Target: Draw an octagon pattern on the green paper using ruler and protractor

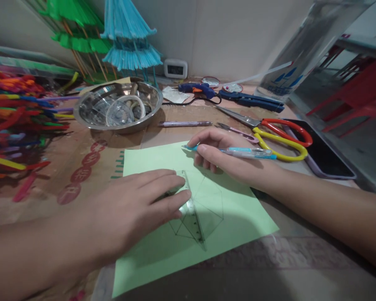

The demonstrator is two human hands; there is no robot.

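A sheet of light green paper (pixel 238 221) lies in front of me, with thin dark straight lines forming an angular figure on it. My left hand (pixel 144 205) presses a clear plastic ruler (pixel 196 221) against the sheet. The fingers hide part of the ruler, so its full outline is unclear. In my right hand (pixel 222 154) is a slim pen (pixel 244 151) with a clear and light-blue barrel. Its tip points left and appears raised over the sheet's far edge. My right fingers are curled, with the hand resting near the paper's upper right.
Behind the paper are a metal bowl (pixel 119 126), another pen (pixel 185 123), a glue gun (pixel 197 88) and scissors (pixel 280 144). A phone (pixel 327 154) lies at right. Colourful pipe cleaners (pixel 15 125) fill the left, near green (pixel 78 16) and blue (pixel 128 25) tiered crafts.
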